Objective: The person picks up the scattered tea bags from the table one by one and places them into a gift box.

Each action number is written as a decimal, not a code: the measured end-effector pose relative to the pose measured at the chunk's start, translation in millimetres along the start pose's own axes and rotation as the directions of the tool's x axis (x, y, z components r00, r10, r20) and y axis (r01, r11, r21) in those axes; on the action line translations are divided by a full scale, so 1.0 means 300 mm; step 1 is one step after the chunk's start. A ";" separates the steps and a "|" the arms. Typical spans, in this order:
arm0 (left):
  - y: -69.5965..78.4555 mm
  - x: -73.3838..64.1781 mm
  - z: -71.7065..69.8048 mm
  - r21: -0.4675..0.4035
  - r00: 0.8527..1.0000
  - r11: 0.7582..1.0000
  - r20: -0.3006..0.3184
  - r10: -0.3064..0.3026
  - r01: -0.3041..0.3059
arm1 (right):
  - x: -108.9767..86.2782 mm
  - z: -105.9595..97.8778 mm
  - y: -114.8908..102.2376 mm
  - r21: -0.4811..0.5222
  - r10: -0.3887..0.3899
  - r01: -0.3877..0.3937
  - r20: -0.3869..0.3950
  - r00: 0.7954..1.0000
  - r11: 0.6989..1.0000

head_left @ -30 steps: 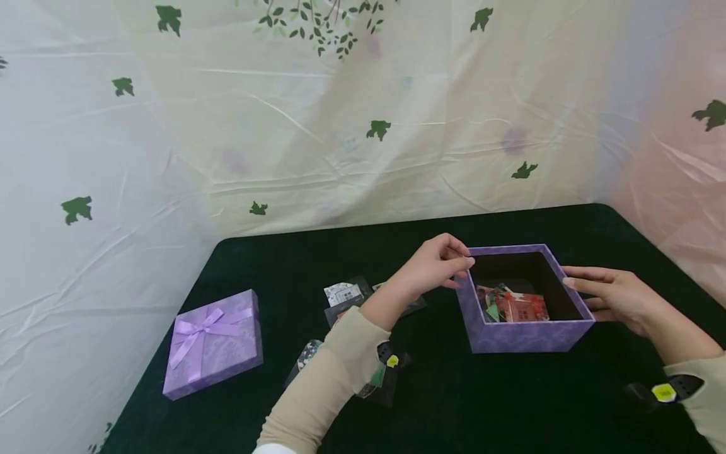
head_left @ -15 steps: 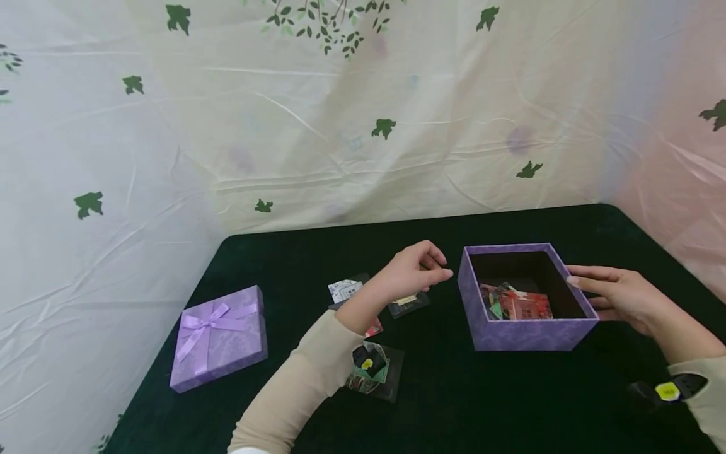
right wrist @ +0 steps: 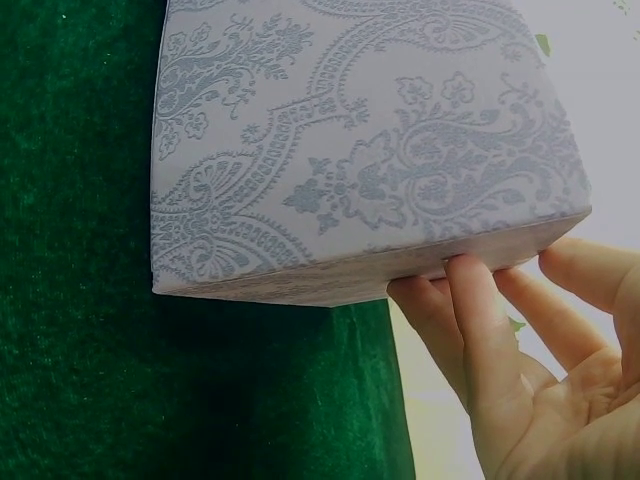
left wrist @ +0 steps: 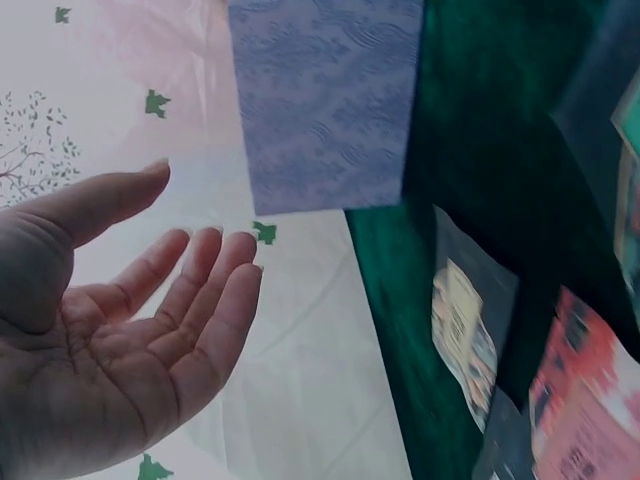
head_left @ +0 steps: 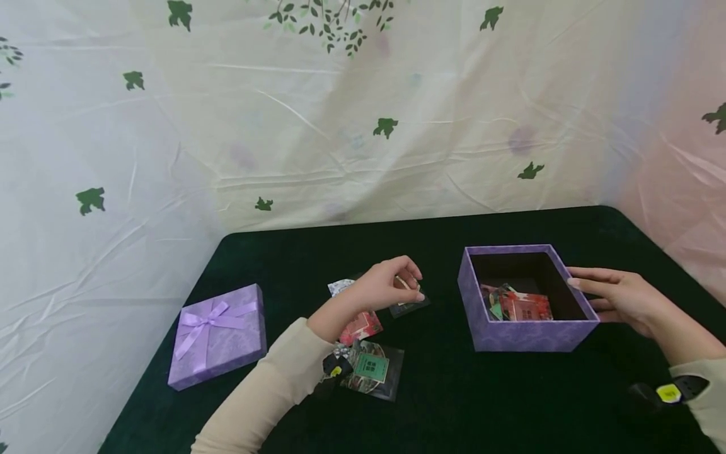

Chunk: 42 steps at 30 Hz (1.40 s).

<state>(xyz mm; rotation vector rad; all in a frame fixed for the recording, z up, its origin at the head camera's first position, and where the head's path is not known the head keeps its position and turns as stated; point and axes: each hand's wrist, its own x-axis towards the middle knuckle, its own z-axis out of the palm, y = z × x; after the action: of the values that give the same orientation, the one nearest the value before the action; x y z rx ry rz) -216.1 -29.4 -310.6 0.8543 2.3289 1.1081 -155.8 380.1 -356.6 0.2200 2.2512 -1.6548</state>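
Note:
My left hand (head_left: 377,287) holds nothing. Its fingers are loosely bent above several flat clear-and-dark packets with printed cards. Near it lie a dark packet (head_left: 409,309), a red card packet (head_left: 362,326) and a green-labelled one (head_left: 371,369); the forearm partly covers others. In the left wrist view the palm (left wrist: 120,370) is bare, apart from the purple box (left wrist: 325,110). At the right, my right hand (head_left: 626,296) rests its fingertips against the outer right side of that open box (head_left: 524,337). Red and green card packets (head_left: 524,307) lie inside.
A purple lid (head_left: 227,347) with a ribbon bow lies at the left of the dark green tabletop (head_left: 454,403). A pale cloth (head_left: 317,157) with green bird and leaf prints hangs behind and at the sides.
My left hand has let go of the box's left rim and moved left, down over the packets. The right hand stays at the box.

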 end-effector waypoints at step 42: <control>-0.217 -0.186 0.047 0.411 0.953 0.912 0.276 -0.126 0.002 | -0.007 0.012 0.023 0.022 -0.036 0.036 -0.014 0.999 0.999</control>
<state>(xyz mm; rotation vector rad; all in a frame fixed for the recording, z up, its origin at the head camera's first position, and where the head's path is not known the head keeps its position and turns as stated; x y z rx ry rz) -189.9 -92.1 -364.8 0.9998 2.3368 0.4248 -150.9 379.0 -362.9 0.1974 2.2606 -1.7018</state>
